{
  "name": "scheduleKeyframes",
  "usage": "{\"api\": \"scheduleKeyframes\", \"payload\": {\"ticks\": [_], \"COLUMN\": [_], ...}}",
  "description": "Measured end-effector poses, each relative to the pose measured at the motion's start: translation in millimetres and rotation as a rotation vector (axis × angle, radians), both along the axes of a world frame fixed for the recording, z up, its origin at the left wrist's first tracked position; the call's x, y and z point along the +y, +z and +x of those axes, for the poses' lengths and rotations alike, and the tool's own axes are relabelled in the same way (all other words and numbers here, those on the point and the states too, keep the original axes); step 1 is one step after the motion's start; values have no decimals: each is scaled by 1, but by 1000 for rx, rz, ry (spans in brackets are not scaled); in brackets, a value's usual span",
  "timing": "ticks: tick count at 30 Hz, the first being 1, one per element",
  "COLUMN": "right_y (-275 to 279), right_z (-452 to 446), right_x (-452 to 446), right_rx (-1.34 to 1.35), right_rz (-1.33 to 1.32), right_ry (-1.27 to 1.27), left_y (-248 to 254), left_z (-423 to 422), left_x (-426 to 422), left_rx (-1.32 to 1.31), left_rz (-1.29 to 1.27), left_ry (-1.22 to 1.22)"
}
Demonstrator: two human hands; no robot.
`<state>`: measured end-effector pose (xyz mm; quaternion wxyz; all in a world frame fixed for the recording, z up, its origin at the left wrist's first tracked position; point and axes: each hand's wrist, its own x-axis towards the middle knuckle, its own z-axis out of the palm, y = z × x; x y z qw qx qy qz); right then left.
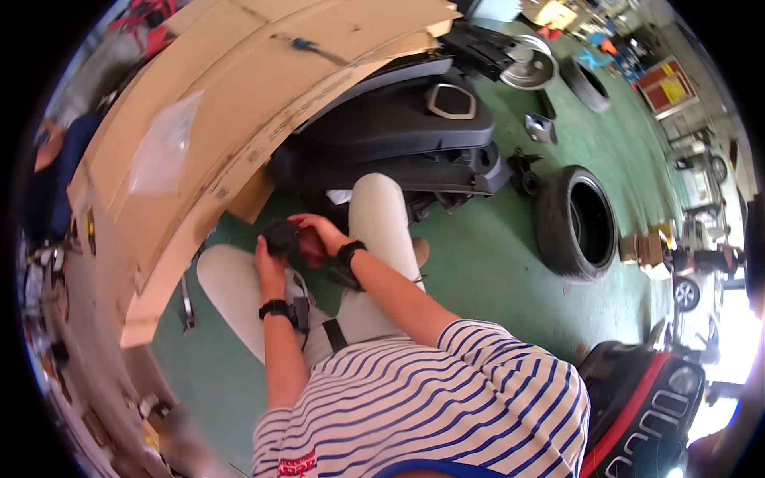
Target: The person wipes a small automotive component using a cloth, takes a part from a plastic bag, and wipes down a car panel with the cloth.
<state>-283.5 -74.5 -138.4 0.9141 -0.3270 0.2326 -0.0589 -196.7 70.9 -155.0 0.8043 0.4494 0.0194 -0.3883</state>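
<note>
I sit low with my knees bent, and both hands are together between them. My left hand (269, 267) is closed on the lower left side of a dark, rounded object (280, 237), which is too small and dim to name. My right hand (325, 234) is closed around the right side of a dark reddish-brown piece (311, 248) next to it. I cannot tell whether the two are joined. Black bands circle both wrists. Just beyond my hands lies a large black plastic vehicle panel (382, 127).
Cardboard sheets (215, 103) curve along the left, with a screwdriver (303, 45) and clear plastic bag (166, 143) on them. A tyre (575, 223) lies right, another tyre (586, 84) farther off. A black-and-red car front (641, 398) is lower right. A person (60, 171) is at far left.
</note>
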Motion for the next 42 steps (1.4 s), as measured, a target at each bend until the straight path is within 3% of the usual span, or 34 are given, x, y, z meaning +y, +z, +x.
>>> {"api": "scheduleKeyframes", "payload": {"ticks": [2,6,12,13,15,17,18,20,22,23,24,25,26,28,32,34,35,38,39,42], "right_y": [18,32,56,56,71,19,42,-4,-20,-29,-24,-19,-16,-17,-23,-31,-39,-41,-66,-76], "right_z": [-7,-12,-25,-24,-24,-12,-19,-8,-6,-5,-8,-9,-10,-11,-10,-8,-3,0,-2,0], "right_x": [-3,-1,2,1,5,9,7,7,4,3,4,3,4,4,6,3,1,0,-9,-4], "right_rx": [-55,13,68,88,118,76,228,173,302,341,424,503,582,601,643,547,572,517,444,541], "right_rz": [210,8,58,3,-96,-293,-309,-539,-663,-868,-1125,-1179,-1233,-1239,-1211,-1136,-1039,-650,-492,-534], "right_ry": [95,109,303,329,346,381,412,302,309,287,253,300,347,359,285,106,15,-276,-218,-135], "left_y": [-12,-1,34,45,21,19,17,9,-7,-17,-27,-29,-31,-31,-14,-27,-52,-66,-77,-63], "left_z": [5,3,-9,-11,-2,-4,-3,-5,-5,-6,-7,-9,-12,-15,-21,-18,-10,-7,-7,-12], "left_x": [0,1,0,-3,-4,-6,-7,-6,-5,-4,-5,-7,-6,-7,-6,-4,-5,-3,-3,-8], "left_rx": [17,56,131,93,-25,-95,-132,-114,-169,-168,-348,-524,-520,-777,-751,-702,-646,-487,-461,-366], "left_rz": [17,38,-62,-118,-157,-152,-159,-112,84,97,253,410,418,584,705,798,850,829,759,719], "left_ry": [10,0,-50,-77,-150,-173,-204,-198,-236,-219,-313,-408,-397,-558,-556,-494,-545,-568,-609,-649]}}
